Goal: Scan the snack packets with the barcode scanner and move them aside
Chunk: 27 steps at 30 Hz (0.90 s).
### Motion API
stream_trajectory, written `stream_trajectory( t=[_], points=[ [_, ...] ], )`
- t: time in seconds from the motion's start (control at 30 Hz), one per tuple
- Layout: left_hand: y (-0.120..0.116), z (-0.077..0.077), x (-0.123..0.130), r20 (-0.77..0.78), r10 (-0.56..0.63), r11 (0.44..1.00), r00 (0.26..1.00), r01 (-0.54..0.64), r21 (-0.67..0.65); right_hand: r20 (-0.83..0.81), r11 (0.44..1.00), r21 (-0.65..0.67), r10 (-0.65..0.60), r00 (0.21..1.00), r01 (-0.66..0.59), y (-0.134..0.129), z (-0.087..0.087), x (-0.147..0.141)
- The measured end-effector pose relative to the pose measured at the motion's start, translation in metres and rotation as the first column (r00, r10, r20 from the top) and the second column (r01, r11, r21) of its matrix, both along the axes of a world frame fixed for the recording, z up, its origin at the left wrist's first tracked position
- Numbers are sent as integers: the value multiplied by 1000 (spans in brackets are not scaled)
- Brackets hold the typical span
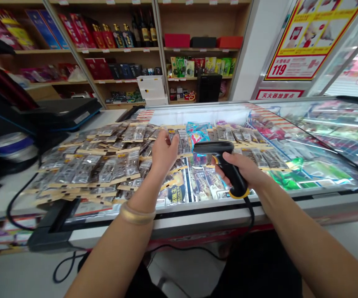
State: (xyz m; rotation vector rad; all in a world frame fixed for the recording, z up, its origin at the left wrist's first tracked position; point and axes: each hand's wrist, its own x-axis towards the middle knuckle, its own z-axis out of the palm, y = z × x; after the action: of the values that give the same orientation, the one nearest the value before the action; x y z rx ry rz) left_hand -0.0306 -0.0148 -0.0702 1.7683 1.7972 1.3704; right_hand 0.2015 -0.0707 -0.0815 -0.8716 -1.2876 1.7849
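Note:
My right hand (pixel 241 165) is wrapped around the grip of a black barcode scanner (pixel 233 169) with yellow trim. The scanner's head points left, toward my left hand (pixel 164 151), and its cable drops over the freezer's front edge. My left hand, with a gold bangle (pixel 138 214) at the wrist, has its fingers curled at a strip of small packets (pixel 183 142); its fingertips are partly hidden. Many similar strips of brown packets (pixel 87 167) with tan card edges lie heaped left of it. More packet strips (pixel 243 135) lie beyond the scanner.
The strips rest on the glass top of a chest freezer (pixel 206 210); wrapped ice creams (pixel 202 184) show through it. A counter with black equipment (pixel 63 114) stands left. Shelves of boxes and bottles (pixel 141 31) line the back. A black cable (pixel 11 207) hangs at left.

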Motion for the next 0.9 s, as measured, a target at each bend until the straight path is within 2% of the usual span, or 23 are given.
stream_trajectory(
  t=[0.33,0.53,0.63,0.77,0.9],
  points=[
    [8,-6,-5,29,3,1000,1000,-3,7,21,1000,0,-7,1000,7,0,-1,1],
    [0,-1,-3,27,20,1000,999,-19,-19,-12,999,-6,-37,999,37,-2,-1,-5],
    [-4,6,2,66,-8,999,998,11,-48,-49,999,-12,-48,998,47,-4,4,-2],
    [-5,22,21,90,-99,994,991,102,-32,-121,989,-1,-146,982,147,-7,14,21],
    [-6,32,64,48,-183,978,982,186,-95,-162,958,9,-283,946,288,-10,20,62]
  ],
)
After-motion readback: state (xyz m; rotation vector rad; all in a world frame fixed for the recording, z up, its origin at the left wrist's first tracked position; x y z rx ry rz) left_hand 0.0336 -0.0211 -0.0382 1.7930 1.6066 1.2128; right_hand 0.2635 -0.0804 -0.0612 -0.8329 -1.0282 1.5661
